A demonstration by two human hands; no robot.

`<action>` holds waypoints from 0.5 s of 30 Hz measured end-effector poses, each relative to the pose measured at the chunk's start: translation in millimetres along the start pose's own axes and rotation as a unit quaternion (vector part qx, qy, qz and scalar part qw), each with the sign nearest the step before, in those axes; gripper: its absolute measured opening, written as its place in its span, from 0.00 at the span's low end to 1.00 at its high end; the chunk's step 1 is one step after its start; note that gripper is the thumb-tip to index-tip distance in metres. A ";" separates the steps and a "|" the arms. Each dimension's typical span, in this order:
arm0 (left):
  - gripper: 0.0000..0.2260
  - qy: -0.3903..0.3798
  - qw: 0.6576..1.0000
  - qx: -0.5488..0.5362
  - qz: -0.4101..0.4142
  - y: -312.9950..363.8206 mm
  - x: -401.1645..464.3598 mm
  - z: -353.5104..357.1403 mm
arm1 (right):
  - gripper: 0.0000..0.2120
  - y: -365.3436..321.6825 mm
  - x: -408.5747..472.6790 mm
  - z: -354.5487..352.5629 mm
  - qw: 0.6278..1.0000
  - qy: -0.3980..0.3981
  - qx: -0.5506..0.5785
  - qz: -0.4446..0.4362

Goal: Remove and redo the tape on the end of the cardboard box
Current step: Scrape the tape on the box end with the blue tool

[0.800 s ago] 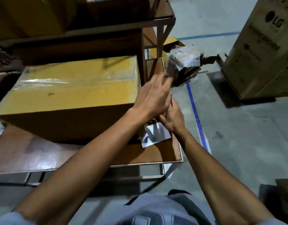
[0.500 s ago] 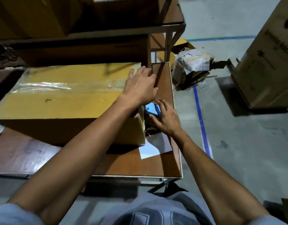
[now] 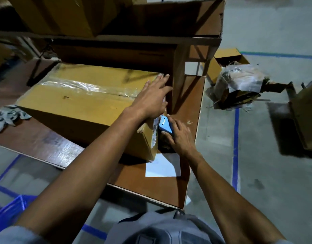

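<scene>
A long yellow cardboard box [image 3: 84,106] lies on a brown wooden table [image 3: 162,189], with clear tape [image 3: 84,86] running along its top seam. My left hand [image 3: 151,97] rests flat, fingers spread, on the box's top right end. My right hand [image 3: 178,134] grips a blue tape dispenser [image 3: 165,125] against the box's right end face, where a strip of tape [image 3: 154,132] runs down. The roll itself is hidden by my hand.
A white sheet [image 3: 163,165] lies on the table by the box's near right corner. A grey rag [image 3: 7,116] sits at the left. A shelf post [image 3: 179,76] stands just beyond the box. Crumpled tape and cardboard scraps [image 3: 238,87] lie on the floor right.
My left hand slid from beside the box's end onto its top. The blue dispenser came into view in my right hand against the end face. The view shifted closer and rightwards.
</scene>
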State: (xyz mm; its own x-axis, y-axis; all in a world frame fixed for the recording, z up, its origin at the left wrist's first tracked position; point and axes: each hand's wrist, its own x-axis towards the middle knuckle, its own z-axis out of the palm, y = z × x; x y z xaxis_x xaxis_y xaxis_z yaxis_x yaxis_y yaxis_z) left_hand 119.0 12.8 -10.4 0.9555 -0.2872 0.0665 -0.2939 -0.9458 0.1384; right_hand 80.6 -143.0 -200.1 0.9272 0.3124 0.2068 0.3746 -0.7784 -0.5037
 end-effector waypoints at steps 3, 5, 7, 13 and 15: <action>0.29 0.020 0.999 -0.011 -0.028 3.3 -2.7 -5.3 | 0.37 5.8 4.6 -1.3 1.000 0.002 -0.023 -0.017; 0.29 0.025 0.999 -0.014 -0.042 5.4 -5.9 -9.3 | 0.37 6.3 4.4 -2.4 0.999 0.001 -0.035 -0.022; 0.29 0.020 0.998 -0.027 -0.047 7.0 -9.7 -12.5 | 0.37 9.5 2.2 -5.0 0.999 -0.002 -0.041 -0.029; 0.33 -0.008 0.995 -0.078 -0.056 8.9 -31.1 -14.8 | 0.37 17.0 1.2 -8.2 0.998 -0.027 -0.020 -0.044; 0.33 -0.019 0.995 -0.088 -0.053 6.4 -34.2 -16.8 | 0.34 16.5 1.3 -7.4 0.998 -0.028 -0.020 -0.051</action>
State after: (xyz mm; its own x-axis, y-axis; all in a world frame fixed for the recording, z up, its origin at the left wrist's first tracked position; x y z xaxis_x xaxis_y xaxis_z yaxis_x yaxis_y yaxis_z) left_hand 84.0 19.1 4.9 0.9806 -0.1961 0.0052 -0.1879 -0.9310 0.3128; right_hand 88.0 -159.5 -201.9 0.8831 0.4209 0.2072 0.4681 -0.7614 -0.4486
